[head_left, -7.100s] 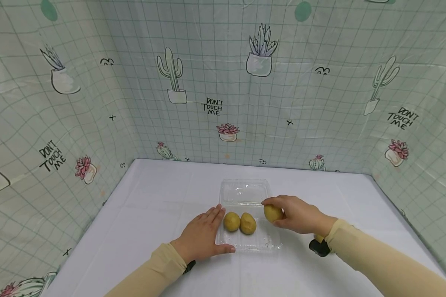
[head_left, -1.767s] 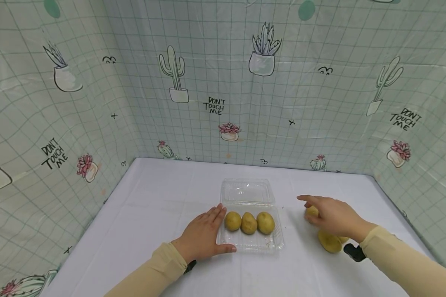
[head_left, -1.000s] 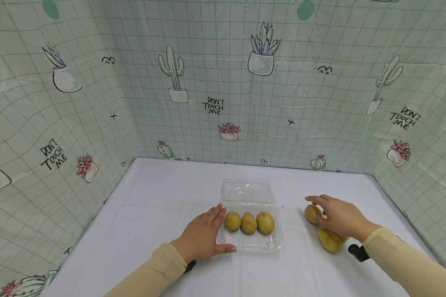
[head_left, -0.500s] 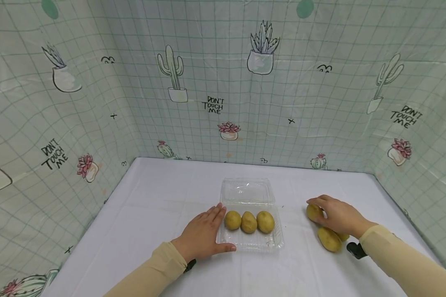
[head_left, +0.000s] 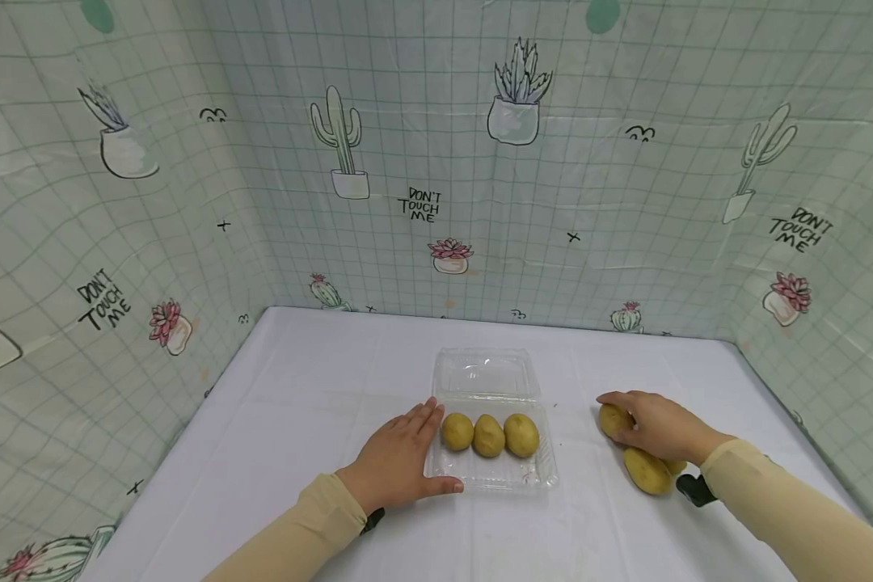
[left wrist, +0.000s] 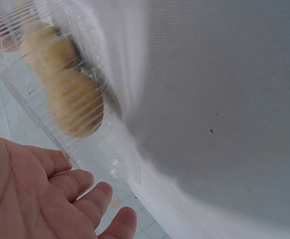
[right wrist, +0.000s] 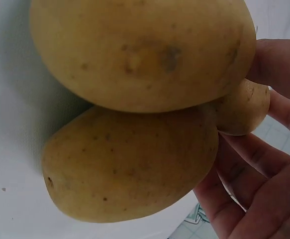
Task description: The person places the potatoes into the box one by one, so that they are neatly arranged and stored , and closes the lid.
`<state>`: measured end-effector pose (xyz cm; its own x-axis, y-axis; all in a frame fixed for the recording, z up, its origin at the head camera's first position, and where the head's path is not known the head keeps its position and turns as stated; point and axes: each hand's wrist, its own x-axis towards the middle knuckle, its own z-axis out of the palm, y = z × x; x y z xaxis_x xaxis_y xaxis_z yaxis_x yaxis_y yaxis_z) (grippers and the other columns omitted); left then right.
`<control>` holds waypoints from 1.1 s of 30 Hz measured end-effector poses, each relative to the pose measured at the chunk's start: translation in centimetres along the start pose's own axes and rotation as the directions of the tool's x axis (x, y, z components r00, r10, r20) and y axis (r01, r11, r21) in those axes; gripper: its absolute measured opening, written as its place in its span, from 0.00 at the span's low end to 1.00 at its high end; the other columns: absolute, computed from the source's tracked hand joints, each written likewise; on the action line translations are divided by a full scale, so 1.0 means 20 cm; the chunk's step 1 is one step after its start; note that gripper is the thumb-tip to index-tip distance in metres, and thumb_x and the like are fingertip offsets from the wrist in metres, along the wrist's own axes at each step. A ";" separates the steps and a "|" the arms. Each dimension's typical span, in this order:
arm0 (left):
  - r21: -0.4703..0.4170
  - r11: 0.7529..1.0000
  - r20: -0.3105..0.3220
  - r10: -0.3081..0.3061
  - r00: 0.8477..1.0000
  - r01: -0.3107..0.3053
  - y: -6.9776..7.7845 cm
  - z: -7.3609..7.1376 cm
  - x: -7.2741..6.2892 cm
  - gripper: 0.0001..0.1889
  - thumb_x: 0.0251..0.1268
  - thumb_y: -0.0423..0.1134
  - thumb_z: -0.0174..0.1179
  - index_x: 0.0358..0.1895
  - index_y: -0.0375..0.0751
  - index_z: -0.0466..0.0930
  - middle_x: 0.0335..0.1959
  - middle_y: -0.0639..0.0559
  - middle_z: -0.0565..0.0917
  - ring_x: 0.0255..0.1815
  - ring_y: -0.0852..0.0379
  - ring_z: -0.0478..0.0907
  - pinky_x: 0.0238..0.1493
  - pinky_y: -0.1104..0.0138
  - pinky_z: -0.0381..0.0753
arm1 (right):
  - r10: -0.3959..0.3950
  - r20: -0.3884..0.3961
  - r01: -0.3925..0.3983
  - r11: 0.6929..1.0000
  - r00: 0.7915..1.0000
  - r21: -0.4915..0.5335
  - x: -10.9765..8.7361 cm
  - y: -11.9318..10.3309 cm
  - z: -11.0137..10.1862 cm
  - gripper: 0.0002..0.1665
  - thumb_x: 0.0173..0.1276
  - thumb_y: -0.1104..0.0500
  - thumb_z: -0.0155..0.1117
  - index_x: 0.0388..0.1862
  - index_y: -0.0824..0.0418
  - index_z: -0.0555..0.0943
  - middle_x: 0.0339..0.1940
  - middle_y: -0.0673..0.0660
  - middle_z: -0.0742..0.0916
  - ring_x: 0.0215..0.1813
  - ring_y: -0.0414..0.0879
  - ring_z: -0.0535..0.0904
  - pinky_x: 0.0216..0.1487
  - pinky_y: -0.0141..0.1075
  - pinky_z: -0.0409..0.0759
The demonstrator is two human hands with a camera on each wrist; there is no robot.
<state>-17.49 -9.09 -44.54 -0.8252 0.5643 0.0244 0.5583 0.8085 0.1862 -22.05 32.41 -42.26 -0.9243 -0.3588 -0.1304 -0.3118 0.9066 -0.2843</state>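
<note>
My left hand (head_left: 394, 462) lies with straight, spread fingers along the left edge of a clear plastic clamshell box (head_left: 480, 478). Three yellow potatoes stand in a row inside it, the middle potato (head_left: 488, 436) touching its neighbours. Through the ribbed wall (left wrist: 33, 112), potatoes (left wrist: 75, 104) show in the left wrist view. To the right of the box, my right hand (head_left: 662, 424) grips a potato (head_left: 614, 420) between thumb and fingers. Two more potatoes lie close by that hand: a longer one (head_left: 647, 471) and one partly hidden (head_left: 675, 466). The right wrist view shows the gripped potato (right wrist: 246, 107) behind these two.
The box's lid (head_left: 480, 376) is folded back flat toward the rear. A white cloth covers the table (head_left: 320, 364). Grid-patterned curtains (head_left: 378, 267) with cactus prints enclose the back and both sides.
Earlier, my right hand held a potato at the box's right side; that potato now sits in the row. The hand has moved right and closed its fingers round another potato. My left hand stays put.
</note>
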 end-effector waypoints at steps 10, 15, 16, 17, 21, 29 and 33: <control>0.009 1.000 0.013 -0.014 1.000 0.014 0.00 -0.01 0.00 0.57 0.59 0.77 0.51 0.79 0.35 0.52 0.79 0.40 0.55 0.78 0.46 0.54 0.72 0.53 0.60 | -0.051 0.011 0.051 0.999 0.999 0.011 0.00 0.00 0.00 0.32 0.64 0.55 0.73 0.67 0.57 0.76 0.55 0.63 0.82 0.50 0.53 0.79 0.51 0.57 0.78; 0.000 1.000 0.010 -0.012 1.000 0.012 0.00 -0.01 0.00 0.56 0.60 0.77 0.52 0.79 0.35 0.53 0.78 0.40 0.55 0.77 0.45 0.54 0.72 0.52 0.60 | -0.052 0.010 0.052 0.999 0.999 0.016 0.01 0.00 0.00 0.32 0.64 0.54 0.74 0.66 0.57 0.77 0.56 0.64 0.81 0.50 0.54 0.79 0.51 0.57 0.78; -0.004 1.000 0.006 -0.010 1.000 0.010 0.00 -0.01 0.00 0.56 0.60 0.76 0.52 0.78 0.34 0.53 0.78 0.39 0.56 0.77 0.45 0.55 0.72 0.52 0.61 | -0.049 0.009 0.049 0.999 0.999 0.014 0.01 0.00 0.00 0.32 0.63 0.54 0.74 0.66 0.56 0.77 0.56 0.64 0.81 0.50 0.54 0.79 0.50 0.57 0.78; -0.005 1.000 0.003 -0.008 1.000 0.008 0.00 -0.01 0.00 0.56 0.60 0.76 0.53 0.78 0.34 0.54 0.78 0.39 0.56 0.77 0.45 0.55 0.72 0.52 0.61 | -0.045 0.008 0.045 0.999 0.999 0.012 0.01 0.00 0.01 0.32 0.63 0.54 0.74 0.65 0.56 0.77 0.56 0.64 0.81 0.49 0.53 0.79 0.50 0.57 0.78; -0.014 1.000 -0.006 -0.003 1.000 0.003 0.00 -0.02 -0.01 0.55 0.60 0.75 0.54 0.78 0.33 0.54 0.78 0.38 0.57 0.77 0.44 0.56 0.71 0.51 0.61 | -0.040 -0.002 0.040 0.999 0.999 -0.008 0.01 -0.01 0.01 0.31 0.63 0.53 0.74 0.65 0.55 0.78 0.55 0.62 0.81 0.48 0.52 0.79 0.48 0.55 0.79; -0.015 1.000 0.004 -0.009 1.000 0.009 0.00 -0.01 0.00 0.56 0.60 0.75 0.53 0.78 0.34 0.54 0.78 0.39 0.56 0.77 0.45 0.55 0.72 0.52 0.61 | -0.060 -0.021 0.060 0.998 0.998 -0.006 0.02 -0.02 0.02 0.30 0.62 0.56 0.75 0.64 0.57 0.79 0.53 0.59 0.81 0.49 0.51 0.78 0.51 0.55 0.79; -0.020 1.000 0.007 -0.007 1.000 0.007 0.00 -0.02 0.00 0.56 0.60 0.76 0.52 0.78 0.34 0.54 0.78 0.39 0.56 0.77 0.45 0.56 0.72 0.52 0.61 | -0.056 -0.027 0.056 0.998 0.998 0.005 0.02 -0.03 0.02 0.31 0.62 0.56 0.75 0.64 0.57 0.78 0.52 0.58 0.81 0.46 0.48 0.78 0.48 0.51 0.80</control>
<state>-17.45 -9.10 -44.21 -0.8283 0.5601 0.0163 0.5509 0.8088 0.2058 -22.08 31.69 -42.42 -0.9110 -0.4029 -0.0882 -0.3624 0.8839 -0.2955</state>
